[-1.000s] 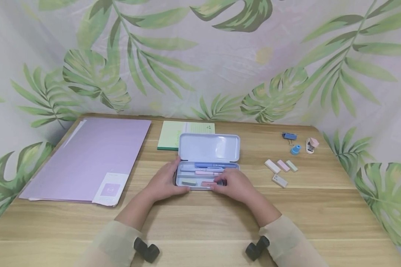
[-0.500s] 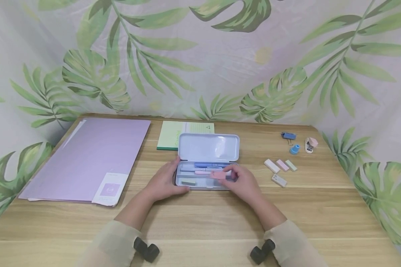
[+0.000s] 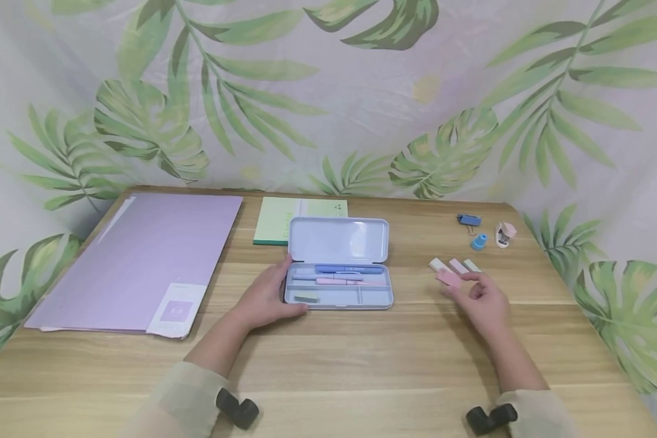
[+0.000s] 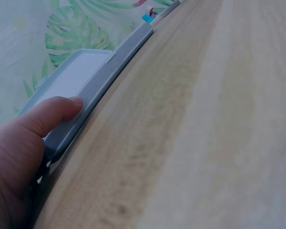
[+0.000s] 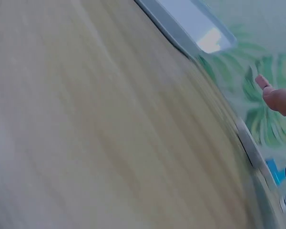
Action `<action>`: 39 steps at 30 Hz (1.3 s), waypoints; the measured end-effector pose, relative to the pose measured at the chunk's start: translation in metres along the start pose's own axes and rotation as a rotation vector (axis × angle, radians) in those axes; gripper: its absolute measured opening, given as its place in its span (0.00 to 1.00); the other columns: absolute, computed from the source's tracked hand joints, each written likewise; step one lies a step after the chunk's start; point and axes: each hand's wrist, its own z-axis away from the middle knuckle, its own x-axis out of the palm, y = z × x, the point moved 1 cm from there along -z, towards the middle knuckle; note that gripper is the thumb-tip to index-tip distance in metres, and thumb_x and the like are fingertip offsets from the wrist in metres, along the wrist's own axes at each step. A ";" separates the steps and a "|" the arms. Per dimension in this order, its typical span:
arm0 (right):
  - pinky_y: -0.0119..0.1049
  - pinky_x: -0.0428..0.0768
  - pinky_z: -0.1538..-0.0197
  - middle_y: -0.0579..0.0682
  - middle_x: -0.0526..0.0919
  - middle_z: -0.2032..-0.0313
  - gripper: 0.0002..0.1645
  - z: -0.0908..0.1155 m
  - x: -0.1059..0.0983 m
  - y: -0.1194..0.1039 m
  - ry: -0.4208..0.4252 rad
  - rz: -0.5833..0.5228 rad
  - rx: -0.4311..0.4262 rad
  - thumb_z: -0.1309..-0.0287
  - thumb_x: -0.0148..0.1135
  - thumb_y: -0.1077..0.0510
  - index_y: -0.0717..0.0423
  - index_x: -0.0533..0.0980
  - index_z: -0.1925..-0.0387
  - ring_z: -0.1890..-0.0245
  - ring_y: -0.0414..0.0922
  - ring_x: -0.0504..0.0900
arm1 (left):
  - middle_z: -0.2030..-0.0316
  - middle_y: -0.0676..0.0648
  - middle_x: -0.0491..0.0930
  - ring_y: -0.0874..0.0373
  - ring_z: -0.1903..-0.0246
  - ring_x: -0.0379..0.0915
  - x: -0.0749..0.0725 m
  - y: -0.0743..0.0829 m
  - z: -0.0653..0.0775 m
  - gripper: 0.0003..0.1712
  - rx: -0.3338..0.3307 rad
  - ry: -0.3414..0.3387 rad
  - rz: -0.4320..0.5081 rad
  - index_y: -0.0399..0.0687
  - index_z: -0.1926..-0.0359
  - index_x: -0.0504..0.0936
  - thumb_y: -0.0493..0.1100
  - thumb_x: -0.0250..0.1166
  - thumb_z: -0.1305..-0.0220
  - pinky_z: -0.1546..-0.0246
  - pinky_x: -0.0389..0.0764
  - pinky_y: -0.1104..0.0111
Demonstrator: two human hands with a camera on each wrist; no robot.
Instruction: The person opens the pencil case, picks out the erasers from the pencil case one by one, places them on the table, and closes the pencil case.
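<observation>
My left hand (image 3: 265, 295) grips the left end of an open light-blue pencil case (image 3: 376, 297); in the left wrist view its thumb (image 4: 62, 109) lies over the front wall. Inside the case are several pens (image 3: 347, 269) in the back section and a grey-green eraser (image 3: 306, 297) in the front left compartment. The front right compartment shows bare. Off to the right, my right hand (image 3: 484, 304) pinches a flat pink eraser (image 3: 448, 278) between thumb and fingers, above the table. It overlaps the white eraser (image 3: 436, 264) in the head view.
Behind the right hand lie a pink eraser (image 3: 458, 266) and a pale green one (image 3: 471, 265). Farther back are a blue binder clip (image 3: 469, 220), a small blue cone-shaped item (image 3: 479, 242) and a mini stapler (image 3: 505, 235). A purple folder (image 3: 142, 261) lies left, a green notebook (image 3: 271, 222) behind the case.
My right hand has lifted the pink eraser out of the case's front compartment and carried it right, toward the loose erasers. The left hand keeps its hold on the case.
</observation>
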 end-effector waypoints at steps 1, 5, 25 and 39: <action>0.31 0.67 0.77 0.42 0.67 0.81 0.24 -0.001 -0.006 0.006 0.008 0.018 0.026 0.46 0.71 0.47 0.55 0.77 0.52 0.81 0.37 0.65 | 0.31 0.31 0.62 0.38 0.33 0.61 0.000 0.000 0.000 0.68 0.000 0.001 0.000 0.36 0.24 0.47 0.60 0.75 0.55 0.33 0.64 0.47; 0.32 0.66 0.77 0.43 0.67 0.80 0.30 -0.005 -0.024 0.030 0.009 0.063 0.111 0.43 0.68 0.42 0.58 0.75 0.48 0.81 0.37 0.65 | 0.31 0.31 0.62 0.38 0.33 0.61 0.000 -0.002 0.001 0.68 -0.004 0.004 -0.008 0.36 0.24 0.46 0.61 0.75 0.54 0.33 0.64 0.47; 0.34 0.70 0.72 0.52 0.76 0.71 0.38 -0.003 -0.030 0.026 -0.036 0.160 0.184 0.37 0.54 0.33 0.57 0.71 0.39 0.74 0.44 0.72 | 0.30 0.32 0.61 0.38 0.32 0.59 0.000 0.000 0.001 0.67 -0.011 -0.002 -0.006 0.36 0.24 0.47 0.60 0.74 0.54 0.32 0.63 0.47; 0.33 0.68 0.73 0.43 0.70 0.81 0.13 0.017 0.090 -0.105 -0.373 -0.026 -0.221 0.42 0.67 0.48 0.50 0.85 0.60 0.78 0.41 0.68 | 0.29 0.33 0.60 0.38 0.31 0.58 0.001 -0.001 0.001 0.67 -0.002 0.002 -0.003 0.35 0.24 0.48 0.60 0.74 0.54 0.32 0.63 0.46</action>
